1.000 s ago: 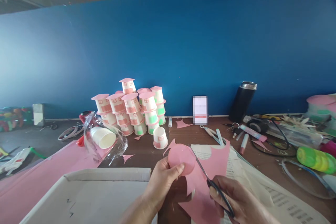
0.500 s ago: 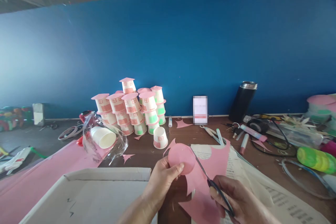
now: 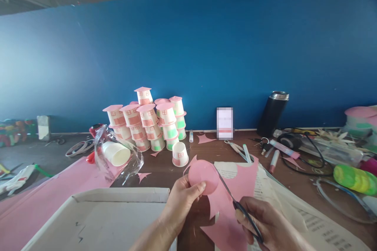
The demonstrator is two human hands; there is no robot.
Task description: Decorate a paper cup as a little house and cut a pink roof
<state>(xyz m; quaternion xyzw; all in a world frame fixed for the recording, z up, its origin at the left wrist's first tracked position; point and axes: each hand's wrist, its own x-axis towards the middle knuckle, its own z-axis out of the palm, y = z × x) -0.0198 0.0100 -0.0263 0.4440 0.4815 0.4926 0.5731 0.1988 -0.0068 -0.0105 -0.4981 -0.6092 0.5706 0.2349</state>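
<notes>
Between the thumb and fingers of my left hand (image 3: 185,195) is a round pink paper disc (image 3: 203,174). My right hand (image 3: 259,219) grips black-handled scissors (image 3: 246,216); their blades lie along the right edge of the disc. Below and to the right lies a pink sheet (image 3: 244,182) with curved cut-outs, partly hidden by my right hand. Just beyond the disc stands an upside-down paper cup (image 3: 180,154) with a window drawn on it. Further back, stacked paper cups (image 3: 146,116) with pink paper tops and drawn windows and doors form a cluster.
A white box lid (image 3: 118,219) fills the front left, beside a large pink sheet (image 3: 67,192). Cups in a clear plastic bag (image 3: 116,153) lie behind it. On the right are a black bottle (image 3: 272,113), markers (image 3: 274,160) and a green-yellow bottle (image 3: 355,178). A blue partition (image 3: 200,55) closes the back.
Almost nothing differs. Both hands, the disc and the scissors hold nearly the same place.
</notes>
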